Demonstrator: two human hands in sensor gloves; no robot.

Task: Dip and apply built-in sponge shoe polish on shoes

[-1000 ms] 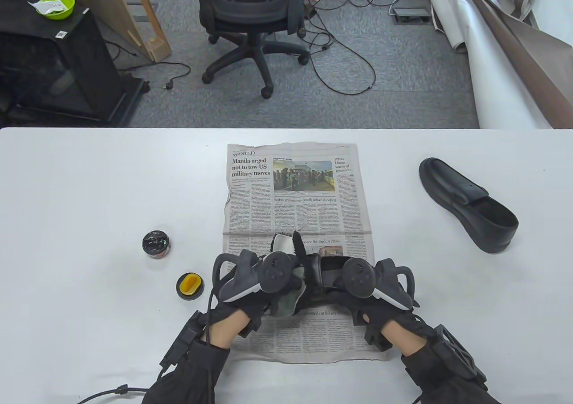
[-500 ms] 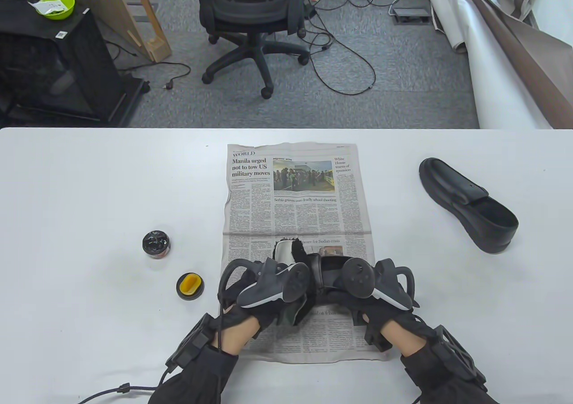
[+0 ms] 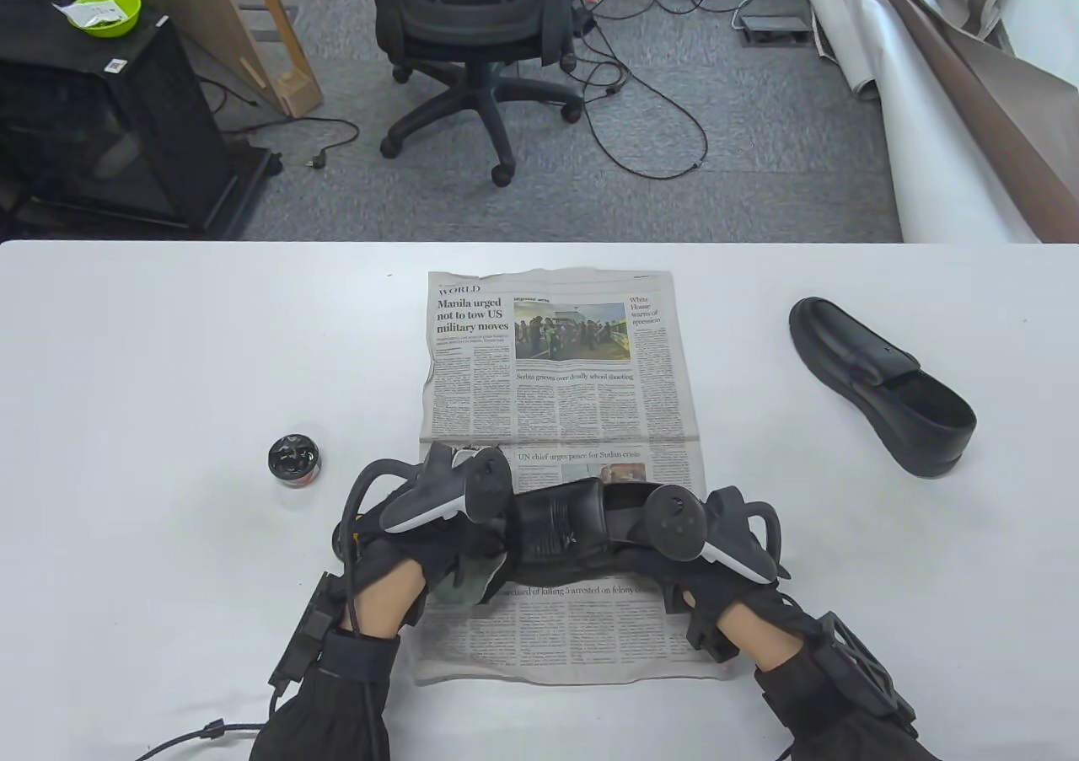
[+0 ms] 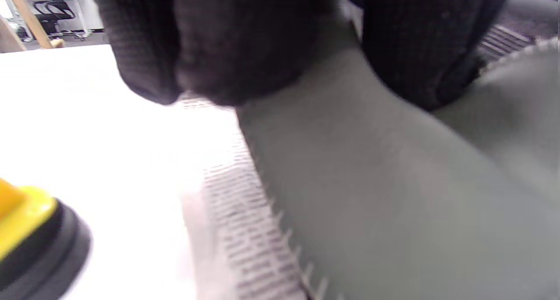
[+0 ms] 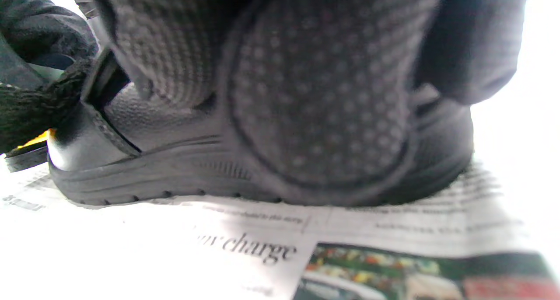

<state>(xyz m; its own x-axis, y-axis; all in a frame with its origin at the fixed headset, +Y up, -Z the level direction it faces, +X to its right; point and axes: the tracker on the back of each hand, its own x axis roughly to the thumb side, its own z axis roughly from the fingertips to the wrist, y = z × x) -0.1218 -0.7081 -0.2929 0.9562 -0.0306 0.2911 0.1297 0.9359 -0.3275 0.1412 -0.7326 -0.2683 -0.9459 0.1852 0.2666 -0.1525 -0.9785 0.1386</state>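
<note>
A black shoe lies on its sole on the newspaper, toe pointing left. My right hand grips its heel end; the right wrist view shows gloved fingers pressed on the shoe's side. My left hand holds a grey-green cloth at the shoe's toe; the cloth fills the left wrist view. The yellow sponge lid sits just left of it, hidden under my left hand in the table view. The open polish tin stands further left.
A second black shoe lies on the white table at the right. An office chair and cables are on the floor beyond the table's far edge.
My left hand has moved left with the cloth, off the top of the shoe, and now covers the yellow sponge lid. The shoe's upper is now uncovered. My right hand has not moved.
</note>
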